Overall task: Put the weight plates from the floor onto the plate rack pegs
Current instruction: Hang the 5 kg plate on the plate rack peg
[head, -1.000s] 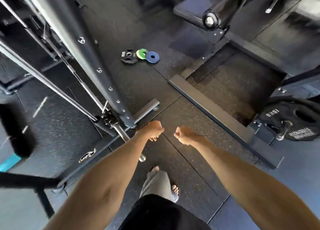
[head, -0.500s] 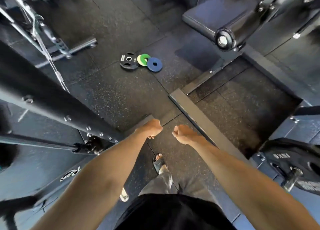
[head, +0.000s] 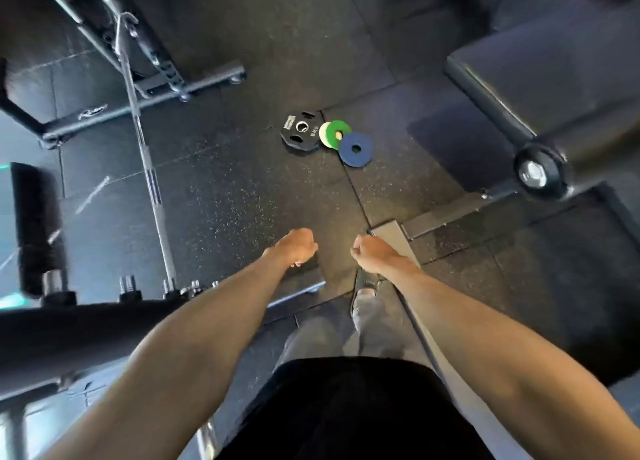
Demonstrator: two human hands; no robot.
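Ahead of me, a small group of weight plates lies flat on the dark rubber floor. A black plate [head: 300, 132] with grip holes is on the left. A green plate [head: 338, 133] overlaps a pale plate [head: 324, 133] in the middle. A blue plate [head: 355, 149] is on the right. My left hand [head: 296, 246] and my right hand [head: 369, 253] are stretched out side by side, well short of the plates. Both are curled into fists and hold nothing.
A padded bench [head: 536, 78] with a round roller pad [head: 538, 174] stands at the right. A steel bar [head: 147, 175] hangs down at the left from a rack whose base frame [head: 145, 94] lies on the floor. A thick black beam [head: 86, 328] with short metal stubs [head: 126, 284] crosses the lower left.
I have walked forward: the plates look nearer and larger, and the rack upright has slid off to the lower left. Both fists keep the same pose.
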